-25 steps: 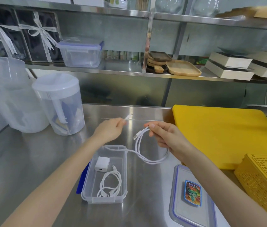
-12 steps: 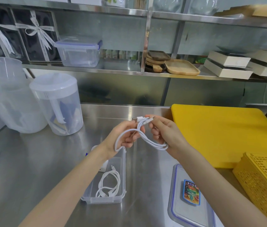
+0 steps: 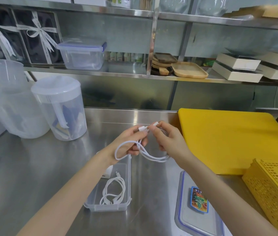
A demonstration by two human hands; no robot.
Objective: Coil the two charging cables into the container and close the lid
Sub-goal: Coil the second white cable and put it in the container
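Observation:
A white charging cable (image 3: pixel 153 157) hangs in loops between both hands above the steel counter. My left hand (image 3: pixel 131 139) pinches one plug end and some strands. My right hand (image 3: pixel 168 138) pinches the other plug end, its fingers curled round the loops. Below stands the clear plastic container (image 3: pixel 128 176), open. In it lie a second coiled white cable (image 3: pixel 113 191) and a white charger block (image 3: pixel 107 172), partly hidden by my left forearm. The container's lid (image 3: pixel 198 223), clear with a blue seal and a colourful sticker, lies flat to the right.
A yellow cutting board (image 3: pixel 233 140) lies at the right, a yellow perforated basket (image 3: pixel 274 191) in front of it. Two translucent jugs (image 3: pixel 60 108) stand at the left. Shelves behind carry a lidded box (image 3: pixel 82 55), wooden trays (image 3: pixel 188 69) and gift boxes.
My hands came together, bringing the two plug ends side by side. The cable, which hung in one long loop trailing from the container, is now gathered in loops between the hands.

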